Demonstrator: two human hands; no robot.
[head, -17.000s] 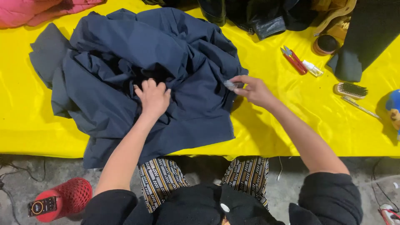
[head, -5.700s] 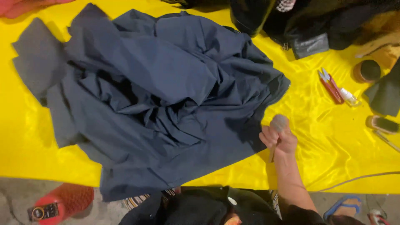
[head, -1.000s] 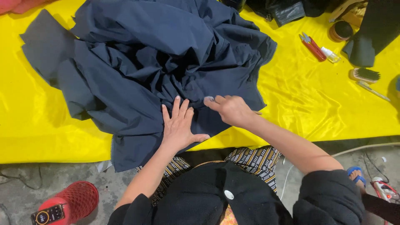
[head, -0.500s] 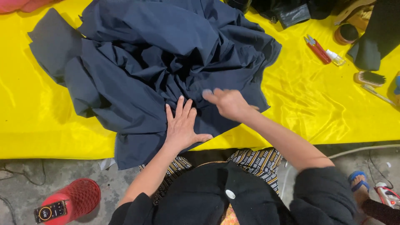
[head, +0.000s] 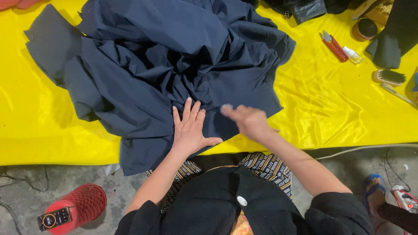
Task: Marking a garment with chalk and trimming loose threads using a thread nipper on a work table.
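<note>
across the upper centre of the frame, a crumpled navy jacket [head: 174, 65] lies on yellow cloth [head: 339, 109]. left hand [head: 190, 129] presses flat on its lower edge, fingers spread. right hand [head: 246, 119], blurred, rests on the fabric just beside it; cannot tell its grip.

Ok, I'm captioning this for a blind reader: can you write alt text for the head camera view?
A person's left hand presses flat on a crumpled dark navy garment spread over a yellow sheet, while the blurred right hand hovers over the fabric beside it. Red-handled snips, a small brush and a round tin lie to the right.
</note>
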